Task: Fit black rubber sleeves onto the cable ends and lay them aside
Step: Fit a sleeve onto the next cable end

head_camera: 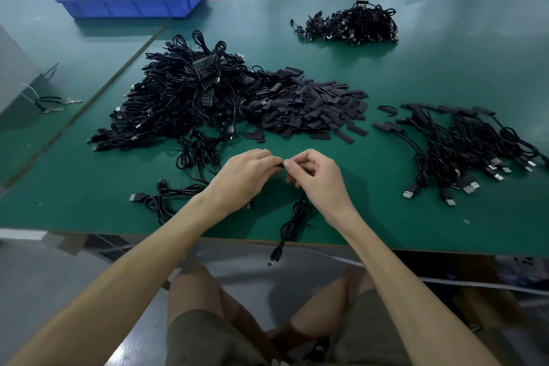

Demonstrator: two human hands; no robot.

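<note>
One cable (pixel 292 221) pinched by left hand (pixel 245 177), right hand (pixel 319 180), overhangs table (pixel 416 232).

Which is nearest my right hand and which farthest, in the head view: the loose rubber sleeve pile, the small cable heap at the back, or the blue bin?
1. Rubber sleeve pile: mid-table, just beyond the right hand.
2. Small cable heap: far back, slightly to the right.
3. Blue bin: far back, at the left.

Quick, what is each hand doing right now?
Left hand: pinching a small black piece, likely a sleeve.
Right hand: pinching the end of the cable that hangs below it.
</note>
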